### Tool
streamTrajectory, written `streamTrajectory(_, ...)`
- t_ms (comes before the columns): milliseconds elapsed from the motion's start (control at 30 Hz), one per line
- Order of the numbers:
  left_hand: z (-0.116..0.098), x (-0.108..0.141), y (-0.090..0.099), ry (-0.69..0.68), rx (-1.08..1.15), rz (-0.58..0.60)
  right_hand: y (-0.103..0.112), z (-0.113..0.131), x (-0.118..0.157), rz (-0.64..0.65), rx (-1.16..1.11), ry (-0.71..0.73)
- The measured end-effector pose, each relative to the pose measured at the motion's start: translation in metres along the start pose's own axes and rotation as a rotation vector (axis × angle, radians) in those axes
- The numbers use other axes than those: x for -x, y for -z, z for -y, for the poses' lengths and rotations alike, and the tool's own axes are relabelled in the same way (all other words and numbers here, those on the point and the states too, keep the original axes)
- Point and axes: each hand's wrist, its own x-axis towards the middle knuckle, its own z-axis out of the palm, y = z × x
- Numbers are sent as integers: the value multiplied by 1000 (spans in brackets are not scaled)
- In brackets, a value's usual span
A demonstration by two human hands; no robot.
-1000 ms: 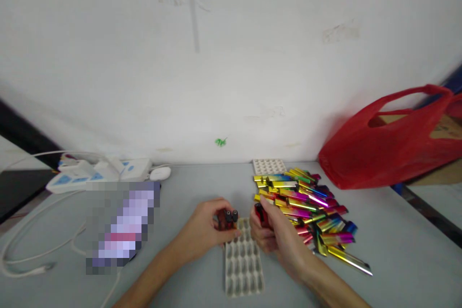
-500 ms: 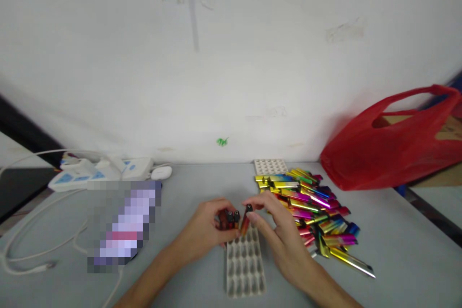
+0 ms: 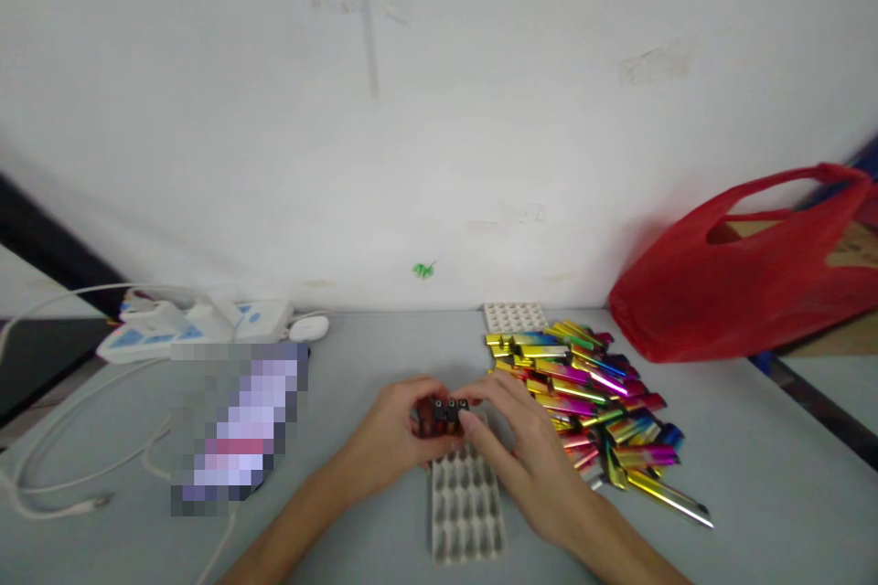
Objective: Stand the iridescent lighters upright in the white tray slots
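My left hand (image 3: 394, 431) is curled round a small row of slim, shiny red-orange sticks (image 3: 451, 411) with black ends, held upright side by side. A small round hole shows in each black end. My right hand (image 3: 525, 448) pinches the rightmost stick between thumb and forefinger, pressed against the others. Beneath both hands lies a grey tray (image 3: 467, 512) with rows of oval pockets; the hands cover its far end. To the right of my right hand spreads a pile of similar metallic sticks (image 3: 590, 393) in gold, purple, red and blue.
A second pocketed tray (image 3: 514, 317) stands by the wall behind the pile. At the right is a red plastic bag (image 3: 741, 283). On the left are a white power strip (image 3: 198, 326), a white mouse-shaped item (image 3: 308, 327), loose cables (image 3: 61, 512) and a pixelated phone-like object (image 3: 247, 420).
My right hand has moved slightly left, bringing its separate, tilted stick up against those in my left hand. The left hand has barely moved.
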Motion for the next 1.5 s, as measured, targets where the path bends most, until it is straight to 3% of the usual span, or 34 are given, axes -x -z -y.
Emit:
streamTrajectory(167,0,0,-1,-24,-24,4,2,-6,-1,-69,24,-11)
streamTrajectory(300,-2,0,0,-30,-88,-1,18,-14,-7,-127,113,-65)
streamTrajectory(433,-4,0,-1,-11,-96,-14,54,-19,-15,79,266,-128)
streamTrajectory(533,-3,0,-1,-7,-96,-14,79,-24,-12,272,248,-111)
streamTrajectory(633,-3,0,-2,-4,-103,-13,92,-29,4,341,196,-152)
streamTrajectory(800,-6,0,-2,1,-93,-21,84,-32,31,298,290,-198)
streamTrajectory(967,-5,0,-1,-2,-98,-20,72,-21,31,274,351,-174)
streamTrajectory(1167,-2,-1,-1,-21,-107,-14,71,2,12,300,191,-195)
streamTrajectory(1267,-2,-1,-1,-17,-99,-21,67,6,3,214,94,-247)
streamTrajectory(1500,-1,-1,-1,32,-51,2,51,-8,-13,13,-440,-417)
